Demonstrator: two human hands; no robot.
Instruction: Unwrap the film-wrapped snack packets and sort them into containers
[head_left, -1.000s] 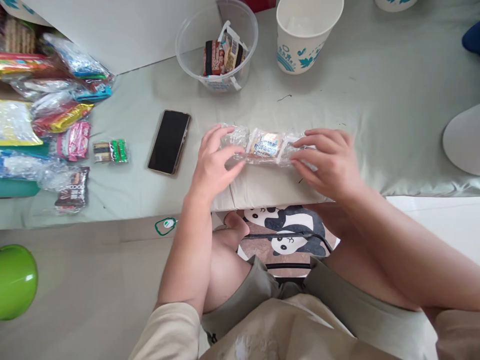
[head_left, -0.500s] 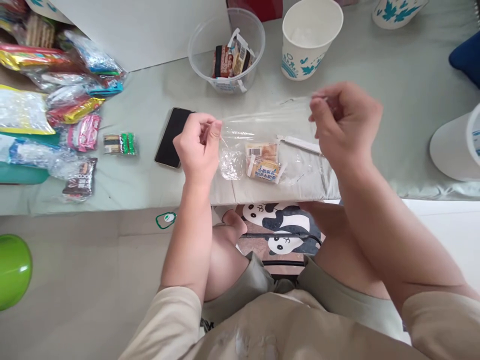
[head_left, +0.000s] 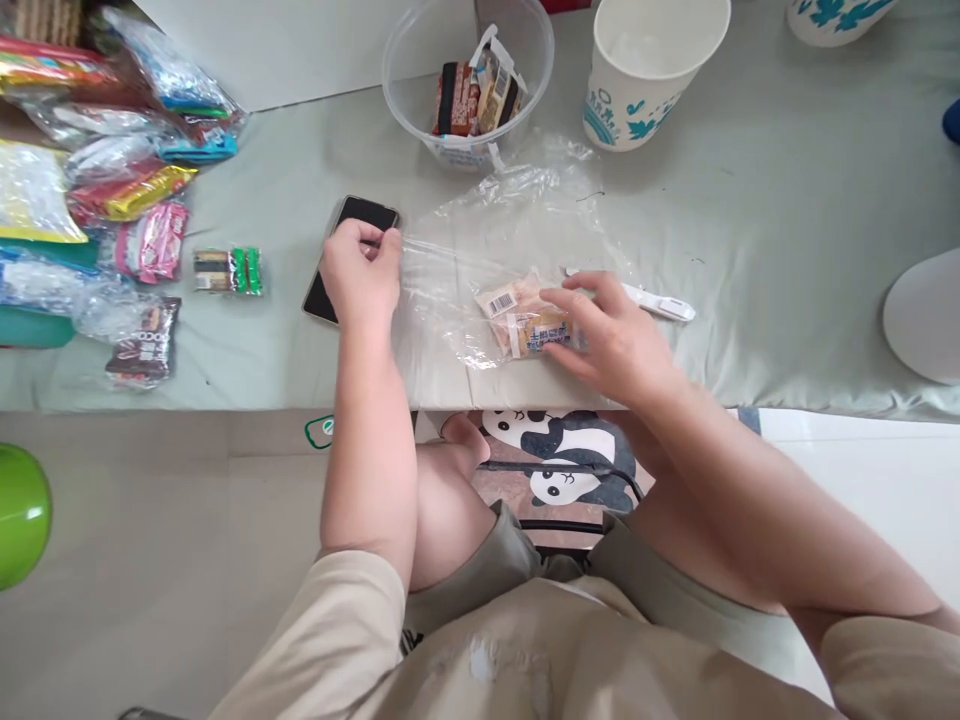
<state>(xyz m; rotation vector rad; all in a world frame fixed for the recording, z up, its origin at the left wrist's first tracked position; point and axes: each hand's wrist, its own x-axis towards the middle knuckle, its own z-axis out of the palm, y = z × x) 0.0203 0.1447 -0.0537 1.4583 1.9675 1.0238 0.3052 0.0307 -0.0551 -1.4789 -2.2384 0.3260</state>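
A clear plastic bag (head_left: 495,225) lies spread on the pale green table cover (head_left: 765,180). My left hand (head_left: 361,272) pinches the bag's left edge, over a black phone (head_left: 346,262). My right hand (head_left: 611,335) rests with fingers bent on small wrapped snack packets (head_left: 517,318) lying in or under the bag near the table's front edge. A white strip (head_left: 656,303) lies just right of that hand.
A clear tub (head_left: 420,110) holding snack packets stands at the back, a white paper cup (head_left: 649,75) to its right. A heap of wrapped snacks (head_left: 112,190) fills the left side. A white lid (head_left: 926,315) sits far right, a green ball (head_left: 19,515) on the floor.
The bag, held up stretched between both hands half a second ago, now lies flat. My right hand let go of its edge and came down onto the snack packets.
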